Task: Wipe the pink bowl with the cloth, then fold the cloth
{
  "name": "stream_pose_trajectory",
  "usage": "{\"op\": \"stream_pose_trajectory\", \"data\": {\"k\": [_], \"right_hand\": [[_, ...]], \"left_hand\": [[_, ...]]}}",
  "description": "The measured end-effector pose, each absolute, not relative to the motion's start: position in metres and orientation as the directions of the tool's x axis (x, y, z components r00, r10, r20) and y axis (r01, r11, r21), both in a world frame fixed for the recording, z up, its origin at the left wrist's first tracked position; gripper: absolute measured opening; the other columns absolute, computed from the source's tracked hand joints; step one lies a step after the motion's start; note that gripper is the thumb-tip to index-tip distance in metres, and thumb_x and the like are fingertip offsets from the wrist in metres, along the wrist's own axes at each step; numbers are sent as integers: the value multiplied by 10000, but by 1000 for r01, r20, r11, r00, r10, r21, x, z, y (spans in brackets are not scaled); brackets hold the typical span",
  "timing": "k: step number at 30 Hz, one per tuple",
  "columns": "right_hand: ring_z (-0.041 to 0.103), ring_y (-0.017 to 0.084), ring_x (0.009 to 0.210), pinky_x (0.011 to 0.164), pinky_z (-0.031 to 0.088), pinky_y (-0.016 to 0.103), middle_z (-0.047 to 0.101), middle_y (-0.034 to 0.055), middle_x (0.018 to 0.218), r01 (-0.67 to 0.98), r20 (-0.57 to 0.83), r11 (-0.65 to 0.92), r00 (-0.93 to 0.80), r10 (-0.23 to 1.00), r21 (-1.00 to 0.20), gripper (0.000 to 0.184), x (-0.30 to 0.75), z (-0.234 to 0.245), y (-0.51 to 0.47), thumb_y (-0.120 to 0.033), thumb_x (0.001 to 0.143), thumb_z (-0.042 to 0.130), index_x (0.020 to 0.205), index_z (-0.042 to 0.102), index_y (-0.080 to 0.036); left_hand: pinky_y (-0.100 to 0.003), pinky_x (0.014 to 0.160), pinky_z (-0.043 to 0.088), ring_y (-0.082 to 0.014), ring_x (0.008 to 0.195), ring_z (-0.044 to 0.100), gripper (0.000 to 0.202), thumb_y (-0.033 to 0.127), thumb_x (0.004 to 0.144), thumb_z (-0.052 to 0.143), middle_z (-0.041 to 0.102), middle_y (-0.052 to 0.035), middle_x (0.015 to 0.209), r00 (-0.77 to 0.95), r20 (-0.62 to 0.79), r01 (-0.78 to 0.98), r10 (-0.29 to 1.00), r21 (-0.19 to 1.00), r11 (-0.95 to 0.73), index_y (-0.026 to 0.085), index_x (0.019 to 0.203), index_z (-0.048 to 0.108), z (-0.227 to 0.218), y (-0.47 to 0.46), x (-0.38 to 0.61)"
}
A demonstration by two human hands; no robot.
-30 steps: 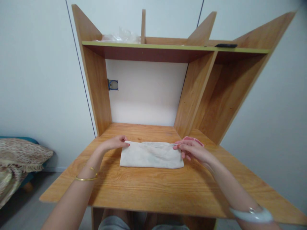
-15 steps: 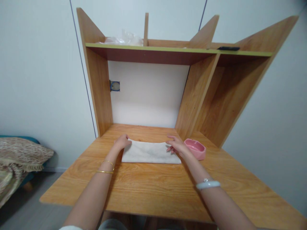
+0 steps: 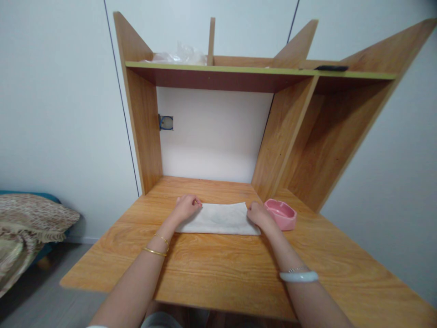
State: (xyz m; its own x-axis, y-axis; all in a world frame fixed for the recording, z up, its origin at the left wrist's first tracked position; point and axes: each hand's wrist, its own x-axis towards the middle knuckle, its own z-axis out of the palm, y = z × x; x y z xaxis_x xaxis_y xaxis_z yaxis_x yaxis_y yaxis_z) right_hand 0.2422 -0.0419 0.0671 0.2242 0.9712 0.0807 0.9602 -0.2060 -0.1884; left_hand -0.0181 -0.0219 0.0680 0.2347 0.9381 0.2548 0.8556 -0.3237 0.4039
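A white folded cloth [image 3: 223, 221] lies flat on the wooden desk as a long strip, its long side towards me. Over its far left part is my left hand [image 3: 187, 207], thumb and fingers drawn together at the cloth's far edge and covering that corner. At the right end, my right hand [image 3: 259, 214] has its fingers curled closed on the cloth's side edge. Just beyond the right hand stands a pink bowl [image 3: 282, 214] with angular sides.
The desk [image 3: 218, 273] has a wooden shelf unit [image 3: 282, 141] along its back. A clear plastic bag [image 3: 184, 54] and a dark flat object [image 3: 331, 68] rest on the upper shelf. An open socket box [image 3: 166, 122] shows in the wall. Left of the desk, a patterned blanket [image 3: 34, 218] covers blue furniture.
My left hand has moved right along the cloth's far edge. My right hand, spread over the cloth before, has closed at its right edge. The view has shifted slightly.
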Motion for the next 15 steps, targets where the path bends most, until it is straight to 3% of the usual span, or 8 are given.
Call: {"op": "stream_pose_trajectory", "data": {"k": [4, 9, 13, 15], "right_hand": [[619, 194, 863, 603, 372, 215, 662, 146, 967, 957, 24, -222, 230, 973, -187, 266, 244, 66, -40, -48, 754, 419, 926, 611, -111], [627, 197, 827, 611, 383, 225, 673, 161, 911, 953, -39, -220, 217, 975, -209, 274, 244, 69, -40, -123, 809, 380, 852, 649, -92], [621, 216, 813, 626, 396, 247, 671, 176, 885, 950, -28, -226, 225, 974, -214, 309, 244, 73, -44, -259, 819, 410, 829, 664, -83], [617, 210, 773, 615, 394, 249, 671, 162, 829, 948, -35, -212, 210, 977, -239, 296, 244, 74, -46, -265, 804, 424, 786, 662, -89]], "left_hand": [[-287, 773, 375, -176, 794, 583, 224, 359, 736, 546, 664, -10, 760, 370, 145, 851, 917, 343, -398, 204, 833, 675, 76, -35, -4], [-249, 733, 404, -162, 782, 613, 194, 241, 753, 502, 691, -25, 813, 523, 59, 810, 850, 275, -517, 203, 817, 682, 92, -64, 14], [-329, 729, 449, -260, 864, 627, 263, 235, 793, 443, 677, -136, 928, 545, 24, 832, 838, 108, -544, 144, 909, 661, 97, -103, 29], [-359, 725, 462, -276, 852, 635, 285, 134, 796, 390, 670, -181, 885, 533, 3, 846, 846, 20, -533, 93, 924, 641, 94, -120, 35]]}}
